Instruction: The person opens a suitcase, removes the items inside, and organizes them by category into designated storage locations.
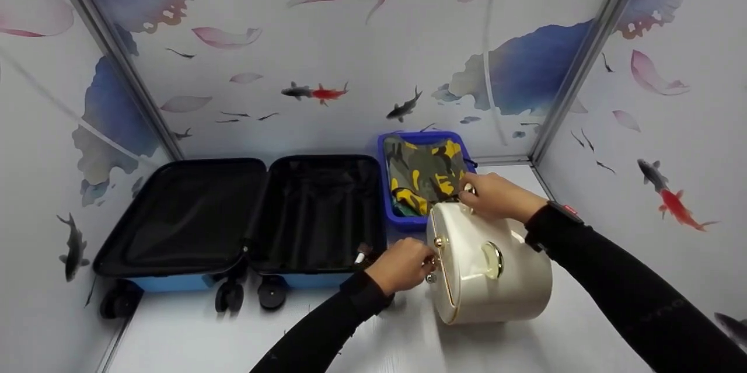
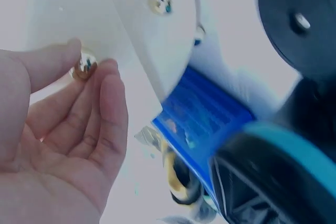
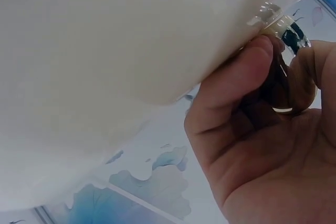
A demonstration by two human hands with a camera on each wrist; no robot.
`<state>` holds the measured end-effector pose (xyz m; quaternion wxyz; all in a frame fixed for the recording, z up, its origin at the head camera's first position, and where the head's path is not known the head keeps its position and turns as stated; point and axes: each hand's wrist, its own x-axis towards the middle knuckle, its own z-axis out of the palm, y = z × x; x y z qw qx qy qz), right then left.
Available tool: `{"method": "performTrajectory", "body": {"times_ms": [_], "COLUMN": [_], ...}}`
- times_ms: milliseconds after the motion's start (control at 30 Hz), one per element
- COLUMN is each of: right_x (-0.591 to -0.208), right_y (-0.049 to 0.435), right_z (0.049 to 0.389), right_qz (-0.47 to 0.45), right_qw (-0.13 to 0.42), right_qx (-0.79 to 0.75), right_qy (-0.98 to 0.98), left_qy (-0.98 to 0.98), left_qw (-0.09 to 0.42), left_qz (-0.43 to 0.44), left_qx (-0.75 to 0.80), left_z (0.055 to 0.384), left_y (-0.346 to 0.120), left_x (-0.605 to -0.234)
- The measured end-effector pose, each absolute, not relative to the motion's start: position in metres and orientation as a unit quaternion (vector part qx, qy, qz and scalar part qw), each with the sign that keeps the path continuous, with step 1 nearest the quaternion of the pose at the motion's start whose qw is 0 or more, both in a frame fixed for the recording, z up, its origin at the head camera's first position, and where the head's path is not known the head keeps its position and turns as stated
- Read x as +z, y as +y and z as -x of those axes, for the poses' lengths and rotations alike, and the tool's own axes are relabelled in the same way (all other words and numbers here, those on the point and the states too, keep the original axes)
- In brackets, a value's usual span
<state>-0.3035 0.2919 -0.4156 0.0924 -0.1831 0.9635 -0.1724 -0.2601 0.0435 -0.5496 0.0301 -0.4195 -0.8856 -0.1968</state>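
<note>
A cream drum-shaped case (image 1: pixel 513 279) with a gold-trimmed flat front is tilted on the white surface at the right. My right hand (image 1: pixel 493 195) grips the shiny gold handle (image 3: pixel 296 35) on its top, fingers curled through it. My left hand (image 1: pixel 402 265) is at the front face and pinches a small round gold knob (image 2: pixel 85 62) between thumb and fingers. Another gold knob (image 2: pixel 161 1) sits on the same face, apart from that hand. A gold-rimmed oval grip (image 1: pixel 493 260) shows on the side of the case.
An open suitcase (image 1: pixel 187 215) with black lining, blue shell and black wheels (image 1: pixel 272 293) lies at the left. Behind the case stands a blue basket (image 1: pixel 402 222) holding camouflage cloth (image 1: pixel 423 168). Printed wall panels (image 1: pixel 350 40) enclose the back and sides.
</note>
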Motion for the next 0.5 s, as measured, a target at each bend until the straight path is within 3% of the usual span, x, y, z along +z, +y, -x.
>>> {"method": "performTrajectory", "body": {"times_ms": [167, 500], "right_x": [-0.415, -0.416], "right_y": [0.292, 0.293], "right_z": [0.305, 0.304], "right_qz": [0.182, 0.184], "right_qw": [0.095, 0.094], "right_qx": [-0.172, -0.174], "right_qy": [0.963, 0.963], "left_qy": [-0.885, -0.899], "left_qw": [0.042, -0.004], "left_qz": [0.415, 0.375], "left_qx": [-0.206, -0.229], "left_z": [0.26, 0.256], "left_y": [0.05, 0.048], "left_x": [-0.552, -0.578]}}
